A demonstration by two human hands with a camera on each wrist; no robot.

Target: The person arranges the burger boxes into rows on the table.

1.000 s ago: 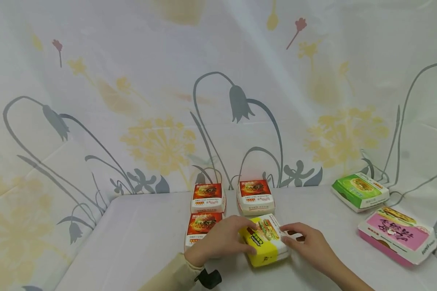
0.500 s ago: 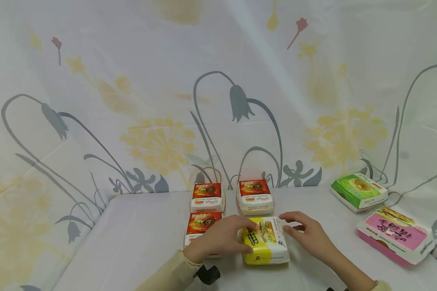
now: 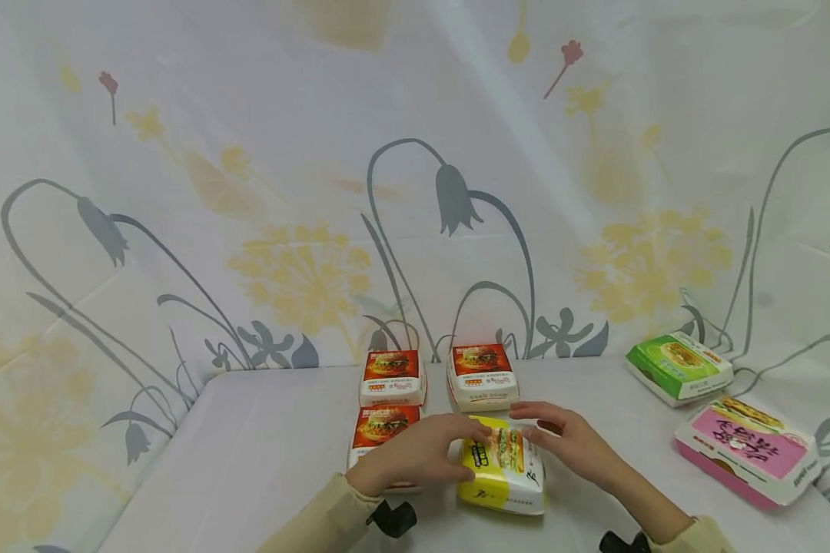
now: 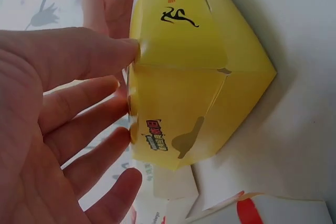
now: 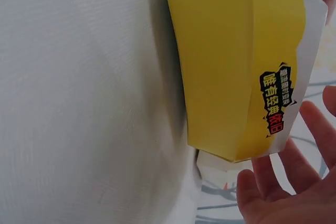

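Observation:
In the head view, a yellow and white burger box [image 3: 503, 465] with a sandwich picture lies on the table before me. My left hand [image 3: 422, 452] is at its left side, thumb near the front corner and fingertips near the back. In the left wrist view that thumb touches the edge of the yellow box [image 4: 178, 93], and the fingers spread loosely along it. Over the box's back right corner, my right hand [image 3: 572, 444] has its fingers loosely bent. The right wrist view shows the right fingers [image 5: 299, 169] beside the yellow box [image 5: 226, 72], not wrapped around it.
Two red and white burger boxes stand behind, a left one [image 3: 392, 378] and a right one [image 3: 483, 376]. A third red box [image 3: 380, 430] is partly behind my left hand. A green box [image 3: 679, 367] and a pink box [image 3: 750, 449] sit at the right.
The yellow box has turned from a slant to nearly square and shifted slightly towards me. My right hand has moved from its right side to over its back right corner.

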